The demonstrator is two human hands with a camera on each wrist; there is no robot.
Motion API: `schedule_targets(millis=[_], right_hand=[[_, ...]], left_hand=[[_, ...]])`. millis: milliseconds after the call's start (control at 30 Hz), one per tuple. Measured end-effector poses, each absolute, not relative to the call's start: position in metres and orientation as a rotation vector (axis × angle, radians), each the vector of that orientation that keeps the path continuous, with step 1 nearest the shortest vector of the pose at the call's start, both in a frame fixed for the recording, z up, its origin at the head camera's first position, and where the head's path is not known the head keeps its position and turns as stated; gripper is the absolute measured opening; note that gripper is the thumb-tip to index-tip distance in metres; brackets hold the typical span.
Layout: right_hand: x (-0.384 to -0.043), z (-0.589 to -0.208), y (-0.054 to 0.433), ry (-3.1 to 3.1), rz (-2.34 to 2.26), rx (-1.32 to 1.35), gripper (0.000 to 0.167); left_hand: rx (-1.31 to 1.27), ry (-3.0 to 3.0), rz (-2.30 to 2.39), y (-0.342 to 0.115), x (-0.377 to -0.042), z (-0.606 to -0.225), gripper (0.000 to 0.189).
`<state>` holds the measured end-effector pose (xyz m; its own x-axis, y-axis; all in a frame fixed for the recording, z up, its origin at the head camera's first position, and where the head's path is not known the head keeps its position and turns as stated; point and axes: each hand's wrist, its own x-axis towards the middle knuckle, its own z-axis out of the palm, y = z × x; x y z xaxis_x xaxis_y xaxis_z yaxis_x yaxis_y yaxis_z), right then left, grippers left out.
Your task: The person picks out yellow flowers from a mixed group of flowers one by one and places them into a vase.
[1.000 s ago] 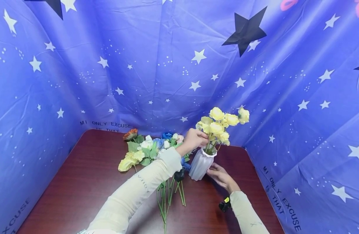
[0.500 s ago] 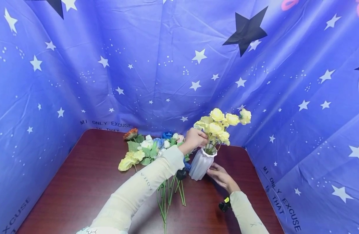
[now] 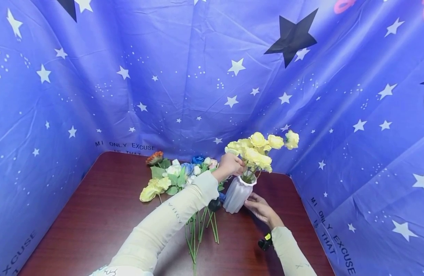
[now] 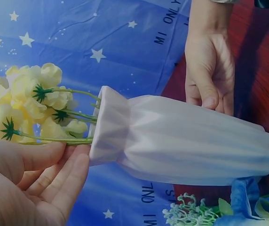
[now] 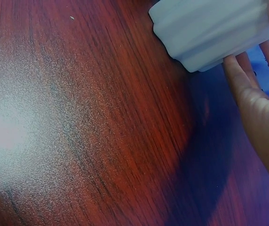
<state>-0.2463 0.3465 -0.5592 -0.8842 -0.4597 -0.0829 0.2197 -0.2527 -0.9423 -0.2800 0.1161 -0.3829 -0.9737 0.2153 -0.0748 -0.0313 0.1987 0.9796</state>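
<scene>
A white fluted vase point(image 3: 237, 194) stands on the table, with several yellow flowers point(image 3: 257, 157) leaning out of its mouth. My left hand point(image 3: 230, 165) is at the rim and pinches a green stem point(image 4: 71, 140) between thumb and fingers; the blooms spread beyond that hand. Low on the vase's right side, my right hand point(image 3: 261, 208) touches the wall with its thumb and fingertips. Its fingers point(image 5: 240, 77) look mostly straight and do not wrap round the vase. The stem ends inside the vase are hidden.
Loose flowers lie left of the vase: an orange one point(image 3: 154, 158), a yellow one point(image 3: 153, 189), white and blue ones. Their green stems point(image 3: 194, 237) point to the table's front edge. A starry blue cloth point(image 3: 184, 88) encloses the dark red table point(image 3: 105, 207).
The yellow blooms by my left hand have sunk a little and spread leftward. That hand stays at the rim, and my right hand and the vase have not visibly moved.
</scene>
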Motion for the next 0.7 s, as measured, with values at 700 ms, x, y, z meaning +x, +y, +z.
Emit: schedule_targets(millis=[700], right_hand=[[-0.249,-0.567,0.349,1.650,-2.153,-0.299,0.043]], left_hand=[[0.151,2.430,1.711,0.120,-0.286,-0.387,0.008]])
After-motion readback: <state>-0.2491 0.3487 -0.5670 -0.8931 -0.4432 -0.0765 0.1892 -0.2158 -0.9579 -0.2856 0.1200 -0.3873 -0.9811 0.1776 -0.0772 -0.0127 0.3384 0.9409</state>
